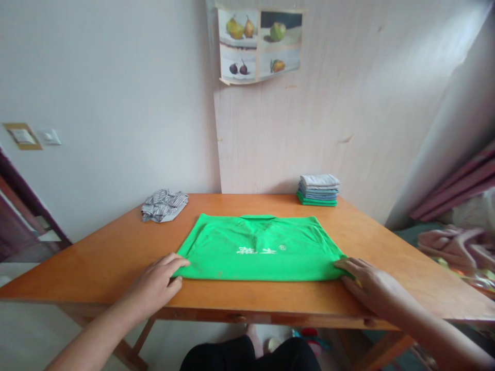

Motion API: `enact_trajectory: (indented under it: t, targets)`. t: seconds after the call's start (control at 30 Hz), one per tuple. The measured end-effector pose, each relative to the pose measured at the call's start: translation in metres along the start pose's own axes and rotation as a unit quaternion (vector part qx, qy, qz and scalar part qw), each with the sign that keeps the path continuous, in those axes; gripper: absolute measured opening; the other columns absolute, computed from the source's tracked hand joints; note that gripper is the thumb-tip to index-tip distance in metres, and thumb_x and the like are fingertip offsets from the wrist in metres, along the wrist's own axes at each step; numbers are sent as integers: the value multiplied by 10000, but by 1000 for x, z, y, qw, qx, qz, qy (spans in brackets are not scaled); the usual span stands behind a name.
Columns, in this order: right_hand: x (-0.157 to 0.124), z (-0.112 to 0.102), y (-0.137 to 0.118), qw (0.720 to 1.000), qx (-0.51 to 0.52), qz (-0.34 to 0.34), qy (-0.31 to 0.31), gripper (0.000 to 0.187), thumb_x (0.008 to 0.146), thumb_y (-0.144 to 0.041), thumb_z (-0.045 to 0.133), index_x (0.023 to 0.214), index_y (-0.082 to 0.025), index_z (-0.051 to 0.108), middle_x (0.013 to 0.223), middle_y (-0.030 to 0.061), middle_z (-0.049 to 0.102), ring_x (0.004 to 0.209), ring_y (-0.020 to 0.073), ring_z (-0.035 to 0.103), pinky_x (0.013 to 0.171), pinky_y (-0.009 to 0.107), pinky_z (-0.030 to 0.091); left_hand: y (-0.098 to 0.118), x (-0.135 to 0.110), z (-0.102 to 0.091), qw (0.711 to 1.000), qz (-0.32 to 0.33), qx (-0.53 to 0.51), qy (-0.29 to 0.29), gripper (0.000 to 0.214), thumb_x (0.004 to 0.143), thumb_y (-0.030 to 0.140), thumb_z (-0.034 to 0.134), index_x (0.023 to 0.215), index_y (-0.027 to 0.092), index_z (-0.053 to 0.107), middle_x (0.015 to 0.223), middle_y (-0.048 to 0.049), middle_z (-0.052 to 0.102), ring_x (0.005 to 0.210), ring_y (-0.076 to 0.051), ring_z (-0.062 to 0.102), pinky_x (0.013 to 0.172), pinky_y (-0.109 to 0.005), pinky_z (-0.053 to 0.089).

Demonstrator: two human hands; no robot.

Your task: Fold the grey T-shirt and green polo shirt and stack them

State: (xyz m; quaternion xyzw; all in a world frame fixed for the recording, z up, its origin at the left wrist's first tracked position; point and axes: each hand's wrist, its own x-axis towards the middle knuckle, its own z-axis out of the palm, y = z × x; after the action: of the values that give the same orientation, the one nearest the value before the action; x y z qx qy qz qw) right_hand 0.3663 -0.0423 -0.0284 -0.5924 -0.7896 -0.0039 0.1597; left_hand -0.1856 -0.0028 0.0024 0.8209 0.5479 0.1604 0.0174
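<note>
A bright green shirt (259, 247) with white lettering lies flat on the wooden table (96, 257), folded in half with the collar at the far side. My left hand (158, 281) rests at its near left corner, fingertips touching the cloth, fingers loosely curled. At the near right corner my right hand (365, 283) lies flat, fingers stretched toward the fold and touching its edge. Neither hand lifts the fabric.
A crumpled grey striped garment (163, 204) lies at the table's far left. A neat stack of folded clothes (318, 189) stands at the far right by the wall. More fabric is piled to the right of the table (452, 245). My dark-clad knees (251, 355) show under the near edge.
</note>
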Motion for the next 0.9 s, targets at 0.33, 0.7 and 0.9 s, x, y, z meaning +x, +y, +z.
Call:
enact_trajectory:
  t: [0.33, 0.7, 0.9]
  targets:
    - [22, -8, 19, 983, 185, 2, -3, 295, 923, -419, 515, 1093, -247, 683, 1076, 72, 704, 1003, 268, 634, 922, 387, 499, -15, 20, -7, 996, 12, -88, 22, 304, 913, 390, 447, 1023, 230, 682, 1101, -58, 687, 1073, -231, 622, 957, -302, 471]
    - [104, -43, 38, 912, 384, 141, -13, 396, 819, -567, 630, 961, -216, 746, 904, 66, 716, 849, 264, 626, 677, 320, 480, -20, 113, -62, 945, -98, -282, -130, 313, 806, 436, 520, 938, 206, 686, 830, 6, 690, 790, -209, 637, 693, -274, 494]
    - [155, -36, 64, 890, 427, 155, -34, 401, 754, -575, 680, 900, -205, 724, 920, 61, 724, 851, 256, 652, 737, 329, 510, -29, 167, -63, 911, -128, -374, -118, 263, 713, 413, 574, 811, 192, 678, 773, -3, 679, 741, -213, 622, 670, -288, 494]
